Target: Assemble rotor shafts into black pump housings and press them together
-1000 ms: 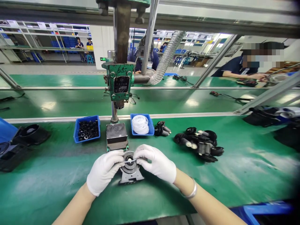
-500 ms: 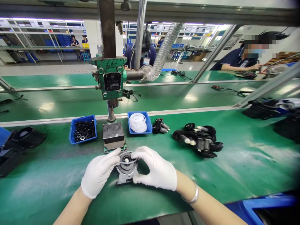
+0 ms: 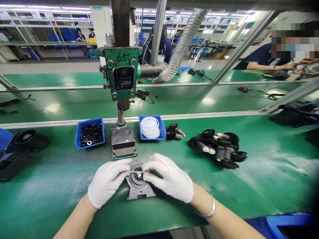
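Note:
My left hand [image 3: 107, 180], in a white glove, pinches the left end of a thin white ring [image 3: 135, 171]. The thumb and fingers of my gloved right hand [image 3: 170, 178] close on its other end. Seen nearly edge-on, the ring spans the top of a grey round motor housing [image 3: 141, 192] with a flat flared foot. A dark opening with a small bright centre shows in the middle of the housing. Whether the ring touches the housing is unclear. Just behind stands the metal block [image 3: 123, 136] of a green hand press [image 3: 124, 73].
One blue bin [image 3: 77, 132] holds black rings, another [image 3: 163, 132] white rings. Black-and-silver motor parts [image 3: 221, 149] lie to the right, with a smaller group [image 3: 175, 131] beside the bin. Black housings [image 3: 27, 141] sit at left. Co-workers are across the bench.
Both hands still hold the ring, which has turned from a curved loop to a nearly straight edge. My right thumb has moved up from the housing's side to the ring. The camera view has shifted.

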A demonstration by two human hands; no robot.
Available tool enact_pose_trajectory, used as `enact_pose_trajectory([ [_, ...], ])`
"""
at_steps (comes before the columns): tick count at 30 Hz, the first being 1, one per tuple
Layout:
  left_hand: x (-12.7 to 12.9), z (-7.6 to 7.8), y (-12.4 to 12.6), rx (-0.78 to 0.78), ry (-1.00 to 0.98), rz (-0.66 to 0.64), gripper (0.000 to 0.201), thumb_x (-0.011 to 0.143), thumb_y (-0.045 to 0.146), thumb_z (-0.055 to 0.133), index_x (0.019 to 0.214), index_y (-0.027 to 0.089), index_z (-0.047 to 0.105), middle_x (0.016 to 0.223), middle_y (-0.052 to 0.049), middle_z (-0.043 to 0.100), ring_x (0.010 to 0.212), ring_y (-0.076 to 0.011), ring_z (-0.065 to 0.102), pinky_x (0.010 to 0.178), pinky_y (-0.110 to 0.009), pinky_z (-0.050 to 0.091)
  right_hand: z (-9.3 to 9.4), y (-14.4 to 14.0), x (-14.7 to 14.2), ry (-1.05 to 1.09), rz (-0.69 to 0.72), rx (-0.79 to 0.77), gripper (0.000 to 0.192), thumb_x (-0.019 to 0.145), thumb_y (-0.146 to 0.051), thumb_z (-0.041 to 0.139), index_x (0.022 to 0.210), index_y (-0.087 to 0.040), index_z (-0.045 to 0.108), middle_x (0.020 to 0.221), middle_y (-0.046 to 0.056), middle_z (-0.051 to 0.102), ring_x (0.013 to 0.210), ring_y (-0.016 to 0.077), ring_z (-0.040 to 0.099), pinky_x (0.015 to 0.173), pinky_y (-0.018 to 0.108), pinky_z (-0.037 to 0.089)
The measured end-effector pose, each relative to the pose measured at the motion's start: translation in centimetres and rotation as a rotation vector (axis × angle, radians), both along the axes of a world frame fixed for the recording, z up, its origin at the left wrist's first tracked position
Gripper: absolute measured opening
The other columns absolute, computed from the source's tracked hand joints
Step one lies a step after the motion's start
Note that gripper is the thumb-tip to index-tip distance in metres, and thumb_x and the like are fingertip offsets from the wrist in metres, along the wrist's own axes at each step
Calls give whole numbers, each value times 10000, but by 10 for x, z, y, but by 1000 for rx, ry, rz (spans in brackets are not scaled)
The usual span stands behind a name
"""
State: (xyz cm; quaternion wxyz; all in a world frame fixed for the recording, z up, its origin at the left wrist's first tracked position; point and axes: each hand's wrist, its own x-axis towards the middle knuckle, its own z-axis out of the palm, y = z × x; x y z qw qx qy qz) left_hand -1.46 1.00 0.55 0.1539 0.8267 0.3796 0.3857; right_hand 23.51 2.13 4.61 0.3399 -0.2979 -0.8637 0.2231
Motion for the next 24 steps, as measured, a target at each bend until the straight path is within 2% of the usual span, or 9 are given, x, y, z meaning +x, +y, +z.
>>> enact_pose_trajectory([
  [3, 2, 4, -2, -161, -115, 110, 92, 945, 258, 571, 976, 246, 656, 1167, -13, 708, 1059, -152, 673, 948, -249, 519, 2, 4, -6, 97, -93, 4, 154, 970, -169, 549, 1115, -218, 566, 996, 57, 616, 891, 185, 600, 794, 338, 519],
  [6, 2, 7, 1, -452, -339, 350, 188, 918, 394, 590, 974, 226, 652, 1111, -36, 722, 1036, -189, 684, 949, -299, 529, 5, 4, -10, 127, -180, -29, 361, 945, -134, 526, 1288, -234, 474, 1262, 111, 538, 984, 192, 602, 823, 355, 538],
  [10, -4, 0, 12, -751, -396, 476, 385, 879, 485, 590, 1116, 181, 596, 946, -54, 738, 860, -213, 722, 806, -326, 577, 7, -2, -13, -89, -116, -52, 447, 807, -254, 735, 1207, -221, 539, 1117, 91, 568, 959, 238, 592, 836, 400, 533],
  [12, -7, -3, 15, -698, -184, 484, 413, 891, 438, 572, 1217, 184, 563, 924, -52, 729, 812, -219, 713, 761, -346, 576, 8, -5, -15, -228, -91, -37, 524, 719, -308, 820, 1173, -209, 576, 1072, 94, 557, 953, 267, 579, 820, 416, 529],
  [16, -8, 0, 8, -214, 122, 577, 335, 925, 385, 510, 1176, 192, 622, 1119, -123, 670, 1008, -315, 647, 906, -514, 510, 9, -5, -22, -342, -83, 9, 452, 743, -320, 805, 1125, -198, 596, 1075, 99, 558, 904, 257, 567, 794, 402, 511],
  [18, -5, 5, 0, -85, 28, 439, 401, 921, 432, 529, 1242, 200, 586, 1258, -142, 601, 1172, -342, 569, 1018, -552, 439, 10, -4, -24, -367, -42, 45, 399, 787, -317, 765, 1124, -196, 589, 1090, 95, 575, 892, 249, 565, 788, 394, 498],
  [19, -3, 6, -5, -120, -56, 309, 540, 886, 481, 587, 1345, 209, 504, 1325, -145, 558, 1228, -337, 537, 1054, -535, 424, 10, -3, -24, -384, -23, 67, 376, 808, -317, 744, 1126, -195, 586, 1091, 93, 583, 878, 244, 564, 780, 389, 493],
  [22, 11, 6, -16, -479, -185, -69, 1272, 606, 517, 861, 1547, 239, 51, 1511, -167, 366, 1357, -346, 425, 1116, -493, 396, 9, 0, -25, -421, 6, 123, 379, 830, -339, 722, 1142, -175, 582, 1075, 103, 597, 853, 243, 564, 758, 384, 492],
  [24, 22, 2, -20, -677, -175, -154, 1455, 520, 367, 929, 1538, 245, -104, 1558, -176, 286, 1406, -357, 350, 1146, -513, 351, 8, 1, -26, -419, 20, 144, 413, 819, -340, 732, 1153, -153, 578, 1060, 113, 600, 854, 248, 568, 755, 386, 500],
])
